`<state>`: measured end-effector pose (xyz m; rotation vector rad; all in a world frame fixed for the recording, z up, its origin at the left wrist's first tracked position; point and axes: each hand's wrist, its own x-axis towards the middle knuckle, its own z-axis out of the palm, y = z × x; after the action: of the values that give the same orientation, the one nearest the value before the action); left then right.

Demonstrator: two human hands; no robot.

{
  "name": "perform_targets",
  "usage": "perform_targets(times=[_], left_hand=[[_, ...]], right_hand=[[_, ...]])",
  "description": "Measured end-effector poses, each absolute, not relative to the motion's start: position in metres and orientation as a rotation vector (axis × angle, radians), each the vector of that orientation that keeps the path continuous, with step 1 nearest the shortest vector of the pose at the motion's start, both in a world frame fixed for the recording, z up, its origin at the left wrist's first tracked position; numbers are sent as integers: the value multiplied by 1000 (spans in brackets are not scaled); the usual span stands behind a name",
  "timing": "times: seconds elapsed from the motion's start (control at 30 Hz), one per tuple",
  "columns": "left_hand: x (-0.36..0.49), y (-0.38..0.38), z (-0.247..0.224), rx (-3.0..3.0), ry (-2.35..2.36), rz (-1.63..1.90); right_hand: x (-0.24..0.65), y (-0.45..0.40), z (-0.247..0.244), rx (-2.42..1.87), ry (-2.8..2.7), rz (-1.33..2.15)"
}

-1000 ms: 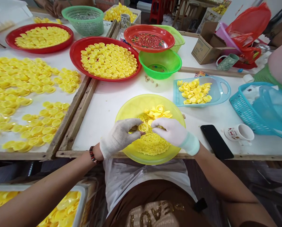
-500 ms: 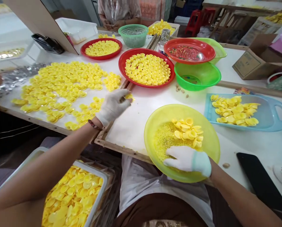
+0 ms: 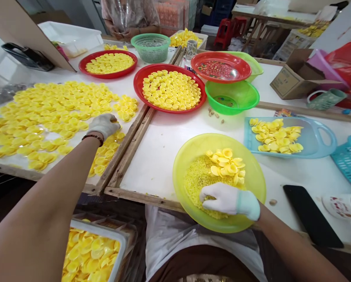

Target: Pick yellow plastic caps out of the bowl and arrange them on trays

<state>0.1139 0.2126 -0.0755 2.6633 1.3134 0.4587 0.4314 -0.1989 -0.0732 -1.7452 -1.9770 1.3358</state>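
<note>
My left hand, in a white glove with a bracelet at the wrist, is over the yellow discs spread on the left board. Its fingers are curled, and what lies under them is hidden. My right hand, gloved in white, rests in the yellow bowl on small yellow granules; its fingers are bent into the granules and their tips are partly hidden. Beside it in the bowl lies a pile of yellow cupped pieces.
Red trays of yellow cups and a green bowl stand behind. A blue tray, a phone and a mug are right. A bin is below left. Another person's hands show at the back.
My left hand has moved left from the board's edge onto the spread discs, and the yellow piece at its fingertips no longer shows. My right hand's fingers have curled. The view has shifted.
</note>
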Motion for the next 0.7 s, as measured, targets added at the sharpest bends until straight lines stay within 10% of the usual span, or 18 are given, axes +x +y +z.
perform_targets(times=[0.17,0.37,0.7], left_hand=[[128,200,-72,2372,1844,459],[228,84,-28,2740,1129,929],[383,-35,-57,2724,788,-99]], right_hand=[[435,-195,-71,-1707,-1874,1299],[441,-198,-69,-1687,-1860,1241],[460,-221,-57,-1795,-1851,1039]])
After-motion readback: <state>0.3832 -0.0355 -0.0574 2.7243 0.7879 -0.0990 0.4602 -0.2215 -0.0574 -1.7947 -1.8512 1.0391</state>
